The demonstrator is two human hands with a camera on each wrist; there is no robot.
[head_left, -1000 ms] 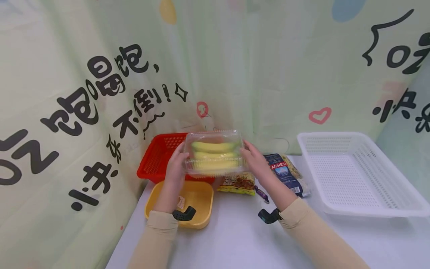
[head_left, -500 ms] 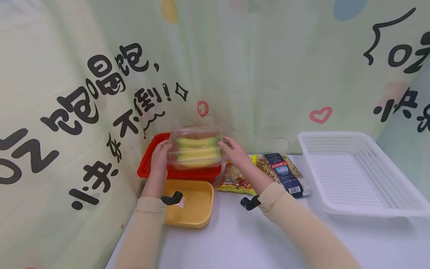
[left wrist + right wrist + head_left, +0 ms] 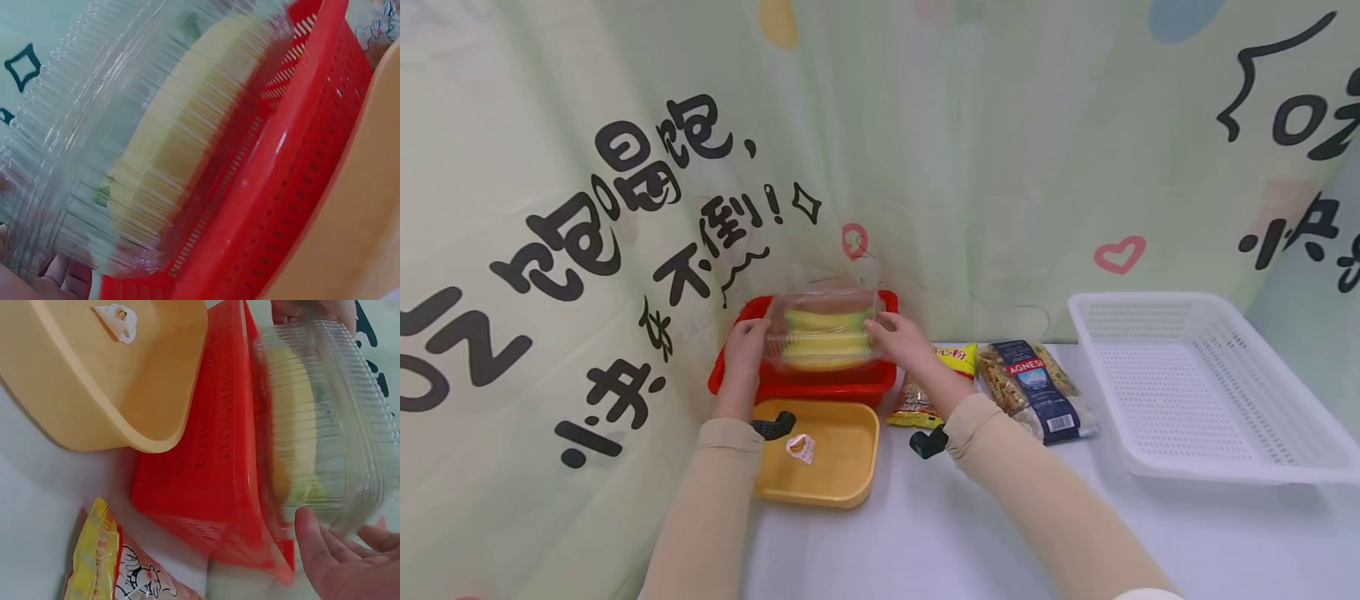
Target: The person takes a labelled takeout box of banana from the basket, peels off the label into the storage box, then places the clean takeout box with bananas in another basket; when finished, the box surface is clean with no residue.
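Observation:
A clear plastic clamshell box (image 3: 823, 302) holds several yellow bananas (image 3: 826, 345) with greenish ends. My left hand (image 3: 745, 354) grips its left end, and my right hand (image 3: 904, 340) pinches the opposite end, thumb in front. Between them the box hangs level over the red basket (image 3: 820, 392), partly within its rim outline. In the right wrist view the box (image 3: 337, 425) tilts above the basket's wall (image 3: 219, 425), with my right fingers (image 3: 319, 550) under its edge. Whether its base touches the basket floor is hidden.
In front of the basket stands a yellow tray (image 3: 850, 487) with a small banana-printed label (image 3: 801, 448). A yellow-and-brown food bag (image 3: 916, 406) and an AGNESI pasta bag (image 3: 1036, 393) lie to the right. Farther right is a white basket (image 3: 1195, 408). A printed curtain (image 3: 1000, 167) hangs behind.
Both hands have carried the box of bananas leftward, from the basket's right side to above it. The yellow tray and more of the food bag have come into sight.

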